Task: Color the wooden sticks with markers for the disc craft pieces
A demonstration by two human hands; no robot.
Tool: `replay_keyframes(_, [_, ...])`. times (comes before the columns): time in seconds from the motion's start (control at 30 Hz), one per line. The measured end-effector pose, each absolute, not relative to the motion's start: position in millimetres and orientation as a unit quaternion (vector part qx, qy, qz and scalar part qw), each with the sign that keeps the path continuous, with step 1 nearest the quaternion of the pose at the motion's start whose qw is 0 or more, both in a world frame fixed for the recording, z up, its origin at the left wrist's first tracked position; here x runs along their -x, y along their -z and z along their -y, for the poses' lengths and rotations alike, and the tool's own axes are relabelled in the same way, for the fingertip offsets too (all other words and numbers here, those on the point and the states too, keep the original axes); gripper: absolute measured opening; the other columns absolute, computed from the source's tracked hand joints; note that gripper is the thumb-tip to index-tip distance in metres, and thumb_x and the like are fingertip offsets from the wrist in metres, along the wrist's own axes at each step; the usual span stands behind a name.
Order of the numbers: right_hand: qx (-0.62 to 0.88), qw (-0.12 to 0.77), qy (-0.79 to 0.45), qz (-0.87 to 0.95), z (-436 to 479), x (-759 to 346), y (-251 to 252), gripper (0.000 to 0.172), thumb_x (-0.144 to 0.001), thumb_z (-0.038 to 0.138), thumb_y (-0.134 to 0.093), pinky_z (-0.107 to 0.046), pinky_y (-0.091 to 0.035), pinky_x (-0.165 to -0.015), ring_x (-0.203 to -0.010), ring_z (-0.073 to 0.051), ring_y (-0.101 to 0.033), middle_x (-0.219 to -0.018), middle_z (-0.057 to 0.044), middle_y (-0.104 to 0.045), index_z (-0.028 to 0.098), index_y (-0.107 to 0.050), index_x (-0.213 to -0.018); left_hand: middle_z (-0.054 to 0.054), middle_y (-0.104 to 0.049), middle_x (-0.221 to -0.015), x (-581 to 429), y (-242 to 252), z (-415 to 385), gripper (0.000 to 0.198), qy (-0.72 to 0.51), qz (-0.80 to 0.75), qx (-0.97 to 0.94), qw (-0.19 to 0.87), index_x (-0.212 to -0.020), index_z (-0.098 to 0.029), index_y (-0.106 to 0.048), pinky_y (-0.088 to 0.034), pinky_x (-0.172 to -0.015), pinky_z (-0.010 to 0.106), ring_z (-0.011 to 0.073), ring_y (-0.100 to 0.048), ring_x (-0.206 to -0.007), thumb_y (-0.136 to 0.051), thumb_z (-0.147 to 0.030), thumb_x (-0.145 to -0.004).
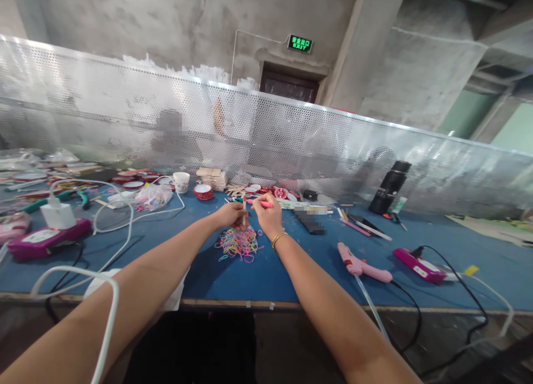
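Upright between the fingers of my left hand [232,214] is a narrow pale wooden stick [244,210]. My right hand [267,213] grips a pink pen [265,204], its tip pointing left at the stick; whether the tip touches it I cannot tell. Just below both hands, a loose pile of colourful plastic safety-pin-shaped clips [240,244] lies on the blue table [208,284]. Past the hands are more flat wooden sticks [236,190] and some red round tins [203,192].
A pink glue gun [362,266] and a purple power strip [420,266] lie to the right, with cords trailing. Another purple strip [50,242] and a looping white cable [132,217] are at the left. A black bottle [390,188] stands by the perforated metal screen [266,134].
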State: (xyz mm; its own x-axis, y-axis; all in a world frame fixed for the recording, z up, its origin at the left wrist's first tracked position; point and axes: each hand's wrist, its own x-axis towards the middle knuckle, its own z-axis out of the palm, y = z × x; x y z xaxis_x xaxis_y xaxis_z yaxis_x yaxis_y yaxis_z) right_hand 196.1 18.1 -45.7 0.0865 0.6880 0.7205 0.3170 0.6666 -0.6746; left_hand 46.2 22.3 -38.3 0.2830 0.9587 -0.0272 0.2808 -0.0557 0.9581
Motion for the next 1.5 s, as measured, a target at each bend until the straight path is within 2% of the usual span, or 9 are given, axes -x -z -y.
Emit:
replay_keyframes(0.2, [0.369, 0.631, -0.149, 0.666, -16.4, -195.0, 44.9, 0.012, -0.078, 0.03, -0.053, -0.026, -0.043, -0.069, -0.067, -0.016, -0.058, -0.067, 0.001, -0.062, 0.022, -0.054, -0.07, 0.006, -0.069, -0.066, -45.4, 38.2, -21.8, 0.015, -0.344, -0.486, -0.647, 0.476, -0.078, -0.016, -0.051, -0.048, -0.048, 0.022, 0.0139, -0.063, -0.049, -0.054, -0.03, -0.084])
replay_keyframes(0.37, [0.372, 0.625, -0.152, 0.669, -16.4, -194.5, 44.8, 0.011, -0.078, 0.03, -0.053, -0.026, -0.043, -0.068, -0.067, -0.016, -0.058, -0.068, 0.001, -0.062, 0.022, -0.053, -0.07, 0.005, -0.068, -0.065, -46.0, 37.8, -21.0, 0.019, -0.345, -0.488, -0.643, 0.479, -0.078, -0.017, -0.051, -0.048, -0.049, 0.022, 0.0134, -0.062, -0.048, -0.058, -0.034, -0.082])
replay_keyframes(0.83, [0.398, 0.622, -0.146, 0.659, -18.0, -196.9, 44.9, 0.011, -0.077, 0.031, -0.052, -0.027, -0.044, -0.068, -0.067, -0.017, -0.058, -0.067, 0.001, -0.063, 0.022, -0.054, -0.07, 0.004, -0.067, -0.063, -46.9, 33.3, -17.1, 0.017, -0.344, -0.493, -0.64, 0.478, -0.078, -0.017, -0.051, -0.047, -0.049, 0.022, 0.0137, -0.063, -0.048, -0.058, -0.032, -0.083])
replay_keyframes(1.0, [0.395, 0.628, -0.147, 0.655, -17.3, -196.8, 44.6, 0.011, -0.077, 0.03, -0.053, -0.027, -0.043, -0.069, -0.067, -0.016, -0.058, -0.067, 0.001, -0.063, 0.022, -0.053, -0.07, 0.005, -0.067, -0.064, -46.5, 34.4, -18.1, 0.014, -0.342, -0.492, -0.646, 0.473, -0.079, -0.016, -0.05, -0.047, -0.049, 0.023, 0.0143, -0.063, -0.048, -0.053, -0.029, -0.086])
replay_keyframes(1.23, [0.374, 0.632, -0.149, 0.662, -15.4, -194.9, 44.2, 0.012, -0.079, 0.031, -0.053, -0.027, -0.043, -0.07, -0.069, -0.016, -0.058, -0.068, 0.001, -0.062, 0.022, -0.054, -0.07, 0.004, -0.068, -0.063, -46.1, 37.3, -20.6, 0.02, -0.337, -0.489, -0.646, 0.479, -0.079, -0.016, -0.051, -0.046, -0.047, 0.02, 0.0124, -0.062, -0.047, -0.058, -0.035, -0.083])
replay_keyframes(1.5, [0.396, 0.63, -0.144, 0.653, -15.8, -195.8, 43.4, 0.011, -0.078, 0.03, -0.053, -0.027, -0.044, -0.069, -0.066, -0.016, -0.057, -0.066, 0.001, -0.062, 0.022, -0.053, -0.07, 0.005, -0.068, -0.064, -46.5, 34.1, -17.0, 0.013, -0.34, -0.494, -0.646, 0.473, -0.079, -0.016, -0.051, -0.049, -0.049, 0.023, 0.0136, -0.063, -0.048, -0.051, -0.027, -0.087])
